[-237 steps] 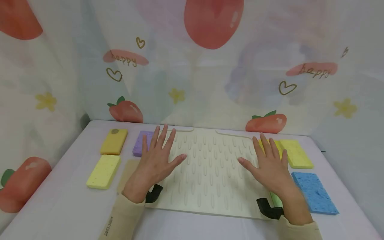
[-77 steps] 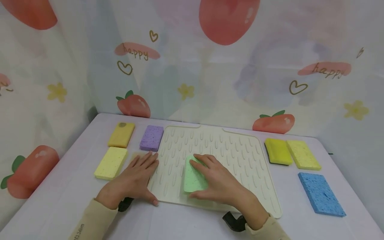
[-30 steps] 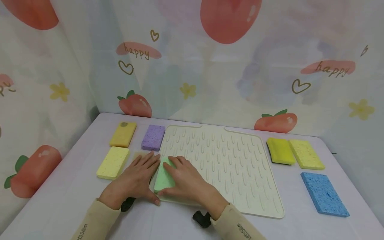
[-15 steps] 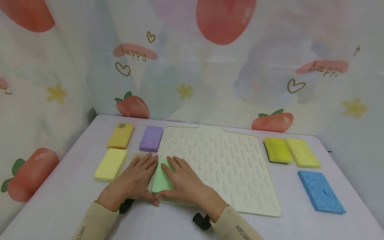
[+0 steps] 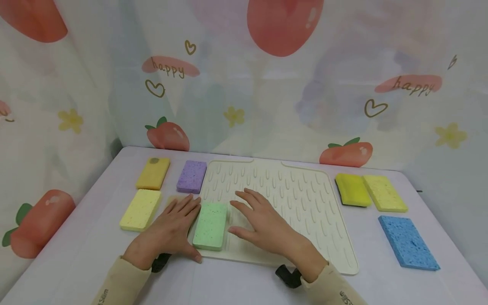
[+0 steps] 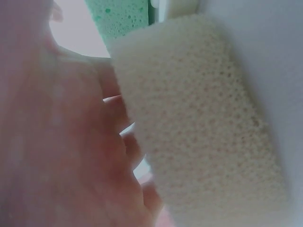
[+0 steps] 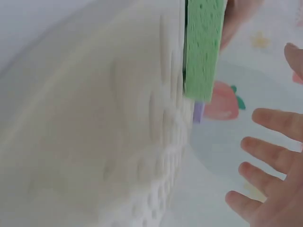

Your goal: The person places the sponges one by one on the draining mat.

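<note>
A light green sponge [image 5: 210, 226] lies flat on the left front part of the cream ridged mat [image 5: 289, 199]. Just right of it hovers my right hand [image 5: 263, 224], fingers spread and holding nothing; the right wrist view shows a gap between those fingers and the sponge. My left hand [image 5: 169, 231] has its fingers extended along the mat's left edge, with the thumb at the front corner. Close by that palm is a beige porous sponge [image 6: 194, 123], mostly covered by the hand in the head view. Whether the palm touches it is unclear.
Left of the mat lie a purple sponge [image 5: 192, 176], a darker yellow sponge [image 5: 153, 173] and a pale yellow one [image 5: 141, 209]. To its right are a yellow sponge with a dark underside [image 5: 353, 189], another yellow sponge [image 5: 385, 193] and a large blue one [image 5: 409, 242].
The green sponge went left across the mat in my right hand, which has since let go and drawn back rightward. My left hand has kept its place at the mat's edge.
</note>
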Tool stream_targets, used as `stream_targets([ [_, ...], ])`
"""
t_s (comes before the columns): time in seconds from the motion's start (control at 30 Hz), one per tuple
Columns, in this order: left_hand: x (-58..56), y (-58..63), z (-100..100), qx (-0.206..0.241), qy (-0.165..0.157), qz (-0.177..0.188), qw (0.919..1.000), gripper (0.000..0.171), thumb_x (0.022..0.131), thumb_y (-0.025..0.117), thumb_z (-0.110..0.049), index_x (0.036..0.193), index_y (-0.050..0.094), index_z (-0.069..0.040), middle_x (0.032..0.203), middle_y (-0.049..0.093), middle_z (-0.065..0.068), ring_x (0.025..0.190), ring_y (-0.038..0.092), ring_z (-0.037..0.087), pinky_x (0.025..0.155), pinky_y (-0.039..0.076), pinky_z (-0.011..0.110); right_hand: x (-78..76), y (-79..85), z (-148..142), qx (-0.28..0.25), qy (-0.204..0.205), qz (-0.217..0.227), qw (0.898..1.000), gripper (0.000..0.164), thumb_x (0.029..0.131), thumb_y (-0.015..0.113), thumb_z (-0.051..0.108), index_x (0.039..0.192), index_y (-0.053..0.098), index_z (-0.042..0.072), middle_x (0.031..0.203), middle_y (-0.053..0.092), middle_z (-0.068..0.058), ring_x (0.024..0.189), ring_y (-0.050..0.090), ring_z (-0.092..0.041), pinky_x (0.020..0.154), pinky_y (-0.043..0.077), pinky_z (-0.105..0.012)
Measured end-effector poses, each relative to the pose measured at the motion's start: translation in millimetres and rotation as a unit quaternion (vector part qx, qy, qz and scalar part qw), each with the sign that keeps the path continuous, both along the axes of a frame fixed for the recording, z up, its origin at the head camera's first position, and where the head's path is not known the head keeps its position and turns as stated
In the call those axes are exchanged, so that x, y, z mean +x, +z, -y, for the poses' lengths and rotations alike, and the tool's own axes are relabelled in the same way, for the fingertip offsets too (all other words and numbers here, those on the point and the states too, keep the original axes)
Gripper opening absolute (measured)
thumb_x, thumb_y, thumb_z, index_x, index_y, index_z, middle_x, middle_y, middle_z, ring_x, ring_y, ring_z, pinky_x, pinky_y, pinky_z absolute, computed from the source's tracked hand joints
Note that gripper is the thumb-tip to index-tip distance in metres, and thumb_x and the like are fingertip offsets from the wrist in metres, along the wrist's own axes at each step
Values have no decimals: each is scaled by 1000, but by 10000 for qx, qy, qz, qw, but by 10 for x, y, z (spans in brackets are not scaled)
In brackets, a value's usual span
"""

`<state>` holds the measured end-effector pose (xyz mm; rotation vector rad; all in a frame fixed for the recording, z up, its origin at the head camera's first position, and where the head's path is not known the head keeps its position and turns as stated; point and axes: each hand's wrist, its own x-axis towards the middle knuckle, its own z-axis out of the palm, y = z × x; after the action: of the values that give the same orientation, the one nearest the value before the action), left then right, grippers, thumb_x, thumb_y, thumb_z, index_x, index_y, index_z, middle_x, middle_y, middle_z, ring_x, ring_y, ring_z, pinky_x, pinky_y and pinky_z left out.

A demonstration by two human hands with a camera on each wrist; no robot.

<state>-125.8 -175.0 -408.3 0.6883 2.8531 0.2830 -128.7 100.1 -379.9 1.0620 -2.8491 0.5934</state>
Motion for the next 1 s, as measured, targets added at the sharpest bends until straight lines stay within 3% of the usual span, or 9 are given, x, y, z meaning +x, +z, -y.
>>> stream_targets([
  [0.27, 6, 13, 9, 65, -41, 45, 10000, 134, 55, 80, -76, 154, 31, 1, 164, 24, 13, 154, 13, 35, 123, 12, 57, 44, 45, -392, -71, -411, -186, 9990, 58, 95, 63, 47, 141, 55, 12, 154, 43, -7, 149, 29, -34, 116, 33, -56],
  [1.0, -6, 10, -1, 52, -23, 144, 9999, 135, 54, 79, -78, 154, 31, -1, 165, 23, 12, 155, 11, 34, 123, 11, 58, 113, 51, -1166, 143, -1229, -387, 9916, 59, 92, 68, 41, 142, 53, 12, 154, 41, -9, 146, 27, -38, 112, 30, -65],
])
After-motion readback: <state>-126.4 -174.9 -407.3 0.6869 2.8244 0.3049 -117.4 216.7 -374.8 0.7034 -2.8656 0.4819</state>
